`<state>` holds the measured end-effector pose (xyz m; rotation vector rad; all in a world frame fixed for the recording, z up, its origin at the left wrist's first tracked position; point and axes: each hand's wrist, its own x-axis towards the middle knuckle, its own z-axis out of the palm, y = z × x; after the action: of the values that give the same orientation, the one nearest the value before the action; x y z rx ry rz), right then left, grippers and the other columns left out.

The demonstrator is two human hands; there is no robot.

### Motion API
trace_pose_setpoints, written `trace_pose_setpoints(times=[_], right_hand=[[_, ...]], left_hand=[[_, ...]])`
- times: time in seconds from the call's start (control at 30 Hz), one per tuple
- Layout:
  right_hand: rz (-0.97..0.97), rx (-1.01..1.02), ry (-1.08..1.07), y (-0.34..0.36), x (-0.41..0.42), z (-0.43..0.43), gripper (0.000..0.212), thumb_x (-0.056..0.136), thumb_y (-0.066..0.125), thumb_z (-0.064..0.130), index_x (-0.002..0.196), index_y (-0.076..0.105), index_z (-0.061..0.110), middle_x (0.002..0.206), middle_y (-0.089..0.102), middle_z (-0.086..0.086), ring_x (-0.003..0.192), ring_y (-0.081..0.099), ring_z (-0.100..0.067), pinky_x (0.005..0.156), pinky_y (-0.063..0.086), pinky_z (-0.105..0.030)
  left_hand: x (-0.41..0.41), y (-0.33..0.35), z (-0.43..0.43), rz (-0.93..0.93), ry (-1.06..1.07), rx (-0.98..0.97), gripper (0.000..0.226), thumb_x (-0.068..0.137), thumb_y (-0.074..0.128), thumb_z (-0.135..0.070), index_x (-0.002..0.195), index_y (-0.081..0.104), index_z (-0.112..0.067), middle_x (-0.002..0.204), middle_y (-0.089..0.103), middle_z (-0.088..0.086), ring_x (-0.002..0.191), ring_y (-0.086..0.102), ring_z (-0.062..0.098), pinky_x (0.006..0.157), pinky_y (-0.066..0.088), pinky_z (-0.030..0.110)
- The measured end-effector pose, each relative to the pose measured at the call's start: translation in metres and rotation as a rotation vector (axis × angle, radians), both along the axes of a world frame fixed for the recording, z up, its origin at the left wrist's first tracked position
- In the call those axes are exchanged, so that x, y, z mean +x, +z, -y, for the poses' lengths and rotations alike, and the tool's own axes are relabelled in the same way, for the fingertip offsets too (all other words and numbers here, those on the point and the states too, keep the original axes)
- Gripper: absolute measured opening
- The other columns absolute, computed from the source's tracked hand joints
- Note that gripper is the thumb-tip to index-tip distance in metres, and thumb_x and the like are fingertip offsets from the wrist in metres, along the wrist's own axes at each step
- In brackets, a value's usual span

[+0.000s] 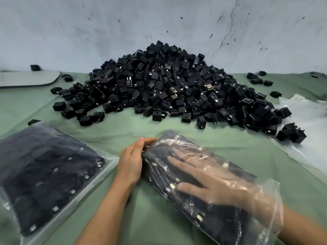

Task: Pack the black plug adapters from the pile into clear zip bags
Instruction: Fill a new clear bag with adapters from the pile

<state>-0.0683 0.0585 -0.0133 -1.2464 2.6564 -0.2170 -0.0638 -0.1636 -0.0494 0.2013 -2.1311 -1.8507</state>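
A big pile of black plug adapters rises in the middle against the wall. In front of it lies a clear zip bag partly filled with adapters laid in rows. My right hand is inside this bag, fingers spread flat on the adapters, seen through the plastic. My left hand rests with straight fingers against the bag's left edge from outside. A second clear bag full of adapters lies flat at the left.
Green cloth covers the table. Loose adapters are scattered around the pile. Empty clear bags lie at the right edge, with an adapter cluster on them. A grey flat board sits far left by the wall.
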Motion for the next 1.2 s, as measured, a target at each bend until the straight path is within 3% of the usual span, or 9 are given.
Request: trace_pose_setpoints(times=[0.1, 0.2, 0.4, 0.53, 0.7, 0.83, 0.9, 0.97, 1.2], right_hand=[[-0.013, -0.009, 0.021, 0.002, -0.002, 0.006, 0.068, 0.086, 0.016, 0.074, 0.14, -0.016, 0.05, 0.142, -0.033, 0.036, 0.13, -0.027, 0.018, 0.116, -0.009, -0.04], [-0.012, -0.025, 0.008, 0.003, -0.002, 0.008, 0.068, 0.089, 0.019, 0.071, 0.143, -0.012, 0.045, 0.132, -0.034, 0.041, 0.115, -0.035, 0.028, 0.107, -0.02, -0.032], [-0.006, -0.044, 0.008, 0.006, 0.001, 0.006, 0.068, 0.091, 0.016, 0.068, 0.147, -0.008, 0.04, 0.142, -0.03, 0.033, 0.122, -0.033, 0.023, 0.1, -0.031, -0.02], [-0.017, -0.032, 0.01, 0.005, 0.001, 0.008, 0.071, 0.09, 0.018, 0.07, 0.147, -0.012, 0.04, 0.146, -0.032, 0.029, 0.131, -0.029, 0.015, 0.111, -0.02, -0.034], [0.022, 0.006, 0.007, 0.005, -0.003, 0.012, 0.061, 0.088, 0.015, 0.072, 0.134, -0.012, 0.044, 0.133, -0.036, 0.034, 0.107, -0.041, 0.028, 0.113, -0.013, -0.036], [0.026, -0.04, 0.029, 0.003, -0.008, 0.015, 0.056, 0.088, 0.014, 0.072, 0.133, -0.011, 0.048, 0.126, -0.04, 0.048, 0.119, -0.03, 0.026, 0.117, -0.004, -0.043], [0.018, -0.046, 0.029, 0.002, -0.01, 0.017, 0.056, 0.09, 0.013, 0.071, 0.134, -0.012, 0.05, 0.137, -0.034, 0.042, 0.133, -0.02, 0.013, 0.118, -0.002, -0.045], [0.002, -0.05, 0.024, 0.0, -0.011, 0.019, 0.057, 0.091, 0.013, 0.07, 0.138, -0.012, 0.049, 0.146, -0.029, 0.034, 0.139, -0.015, 0.005, 0.117, -0.005, -0.046], [-0.025, -0.055, 0.013, 0.001, -0.007, 0.018, 0.056, 0.089, 0.008, 0.072, 0.136, -0.01, 0.047, 0.149, -0.027, 0.029, 0.137, -0.024, 0.006, 0.114, -0.016, -0.043]], left_hand=[[0.001, 0.002, -0.001, -0.019, 0.005, -0.027, 0.05, 0.09, 0.029, -0.048, 0.098, 0.074, -0.029, 0.095, 0.072, -0.021, 0.091, 0.062, -0.007, 0.076, 0.042, 0.01], [0.001, 0.003, -0.001, -0.034, 0.012, -0.036, 0.048, 0.09, 0.03, -0.047, 0.096, 0.075, -0.029, 0.093, 0.072, -0.022, 0.091, 0.062, -0.007, 0.072, 0.04, 0.002], [0.003, 0.003, 0.0, -0.034, -0.007, -0.054, 0.049, 0.091, 0.029, -0.052, 0.097, 0.074, -0.032, 0.097, 0.073, -0.017, 0.097, 0.065, -0.002, 0.083, 0.044, 0.014], [0.003, 0.004, 0.0, -0.029, -0.019, -0.073, 0.051, 0.091, 0.029, -0.055, 0.097, 0.074, -0.032, 0.097, 0.073, -0.015, 0.098, 0.066, 0.0, 0.086, 0.045, 0.021], [0.004, 0.006, 0.0, -0.032, -0.025, -0.091, 0.049, 0.091, 0.028, -0.056, 0.094, 0.073, -0.036, 0.095, 0.073, -0.019, 0.094, 0.066, -0.002, 0.079, 0.044, 0.012], [0.003, 0.005, 0.0, -0.031, -0.038, -0.076, 0.05, 0.091, 0.029, -0.057, 0.097, 0.073, -0.035, 0.097, 0.074, -0.016, 0.096, 0.067, 0.001, 0.085, 0.046, 0.022], [0.004, 0.005, 0.0, -0.027, -0.042, -0.081, 0.05, 0.091, 0.029, -0.058, 0.099, 0.073, -0.036, 0.097, 0.074, -0.016, 0.096, 0.067, 0.002, 0.086, 0.047, 0.025], [0.004, 0.005, 0.0, -0.029, -0.037, -0.096, 0.047, 0.091, 0.03, -0.056, 0.101, 0.072, -0.037, 0.096, 0.073, -0.018, 0.095, 0.066, 0.0, 0.086, 0.047, 0.025], [0.004, 0.007, 0.0, -0.021, -0.04, -0.279, 0.022, 0.089, 0.054, -0.034, 0.1, 0.066, -0.049, 0.09, 0.069, -0.028, 0.084, 0.063, -0.007, 0.07, 0.046, 0.013]])
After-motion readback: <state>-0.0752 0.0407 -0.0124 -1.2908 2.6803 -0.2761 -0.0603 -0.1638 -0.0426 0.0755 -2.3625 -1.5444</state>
